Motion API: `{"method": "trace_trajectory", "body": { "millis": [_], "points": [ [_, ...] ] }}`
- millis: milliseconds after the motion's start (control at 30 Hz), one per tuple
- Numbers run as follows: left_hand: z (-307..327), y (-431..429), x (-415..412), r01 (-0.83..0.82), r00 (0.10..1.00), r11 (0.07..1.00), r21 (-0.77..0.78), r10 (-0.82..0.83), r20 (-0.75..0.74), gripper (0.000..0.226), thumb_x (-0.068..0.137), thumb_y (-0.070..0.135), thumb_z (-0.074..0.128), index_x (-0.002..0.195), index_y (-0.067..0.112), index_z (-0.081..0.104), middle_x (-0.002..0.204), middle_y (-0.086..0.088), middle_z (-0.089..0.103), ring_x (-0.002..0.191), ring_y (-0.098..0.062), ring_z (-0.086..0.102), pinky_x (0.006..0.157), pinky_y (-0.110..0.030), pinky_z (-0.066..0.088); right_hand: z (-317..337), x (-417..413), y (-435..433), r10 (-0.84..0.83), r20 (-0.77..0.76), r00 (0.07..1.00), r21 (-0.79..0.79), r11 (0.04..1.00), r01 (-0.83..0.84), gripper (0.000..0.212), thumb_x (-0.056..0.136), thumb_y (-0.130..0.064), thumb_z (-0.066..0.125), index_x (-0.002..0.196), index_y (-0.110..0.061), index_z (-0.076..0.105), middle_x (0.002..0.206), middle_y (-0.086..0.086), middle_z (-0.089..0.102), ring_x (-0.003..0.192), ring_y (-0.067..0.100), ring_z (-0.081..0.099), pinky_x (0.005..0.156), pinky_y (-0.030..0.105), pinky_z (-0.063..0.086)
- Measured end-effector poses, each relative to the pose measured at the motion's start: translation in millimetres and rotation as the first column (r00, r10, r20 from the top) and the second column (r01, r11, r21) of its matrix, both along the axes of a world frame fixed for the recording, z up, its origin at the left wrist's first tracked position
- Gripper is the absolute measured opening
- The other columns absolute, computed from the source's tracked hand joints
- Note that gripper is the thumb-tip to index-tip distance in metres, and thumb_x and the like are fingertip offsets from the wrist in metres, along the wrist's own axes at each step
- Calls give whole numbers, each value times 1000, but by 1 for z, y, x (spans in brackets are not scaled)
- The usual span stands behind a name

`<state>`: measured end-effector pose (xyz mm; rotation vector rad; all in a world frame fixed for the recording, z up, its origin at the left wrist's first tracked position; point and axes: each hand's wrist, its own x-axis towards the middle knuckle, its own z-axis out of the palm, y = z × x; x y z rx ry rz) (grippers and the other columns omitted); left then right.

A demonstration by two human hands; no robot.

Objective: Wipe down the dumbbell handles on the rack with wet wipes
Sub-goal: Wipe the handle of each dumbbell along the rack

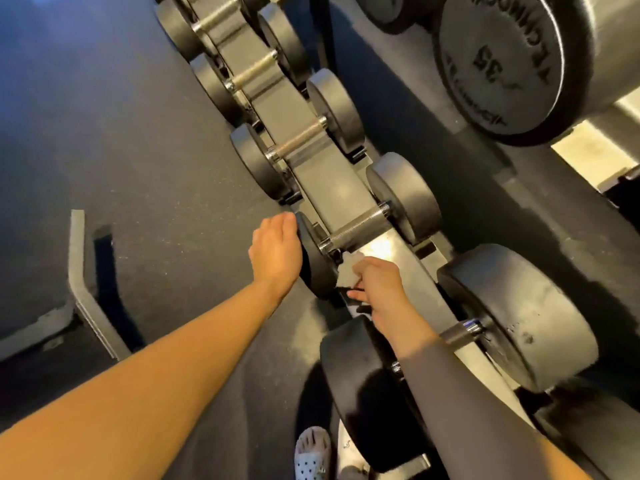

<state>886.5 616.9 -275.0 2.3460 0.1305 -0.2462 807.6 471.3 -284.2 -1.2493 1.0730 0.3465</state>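
A row of black dumbbells lies on a grey rack [311,168] that runs from the top centre down to the lower right. My left hand [275,251] rests flat, fingers straight, against the outer face of one dumbbell's front head [317,268]. The knurled metal handle [360,225] of that dumbbell is bare. Just below it my right hand [375,289] grips a crumpled white wet wipe [349,268], held close to the handle's near end. The nearest dumbbell's handle [460,332] is partly hidden behind my right forearm.
An upper rack tier holds a large dumbbell marked 35 [498,64] at the top right. Dark rubber floor [138,150] spreads to the left, with a grey metal frame piece [83,282] on it. My feet in light shoes [313,452] stand by the rack's base.
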Motion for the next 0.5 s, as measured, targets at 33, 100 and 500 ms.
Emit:
{"method": "trace_trajectory", "body": {
  "millis": [33,100,500],
  "points": [
    [-8,-6,4,-17,1000,999,-50,16,-21,40,98,43,26,75,24,52,92,-14,59,99,-41,57,87,-54,47,-7,7,1,-8,11,1000,22,1000,8,26,97,-9,62,123,-5,66,108,20,69,80,25,66,75,39,61],
    [-16,-14,5,-94,995,984,-152,86,-57,39,107,33,28,90,20,60,100,-5,58,105,-29,55,95,-43,43,-18,15,5,6,42,999,18,1000,-6,31,95,-11,65,127,-10,66,113,17,71,73,20,63,55,26,52],
    [-23,-18,-2,-184,981,975,-126,189,37,40,111,24,31,134,19,62,132,-2,60,125,-18,51,112,-35,37,-30,30,5,47,31,998,77,996,-49,27,97,2,51,101,-12,73,83,12,63,62,16,45,42,19,33]
  ]
}}
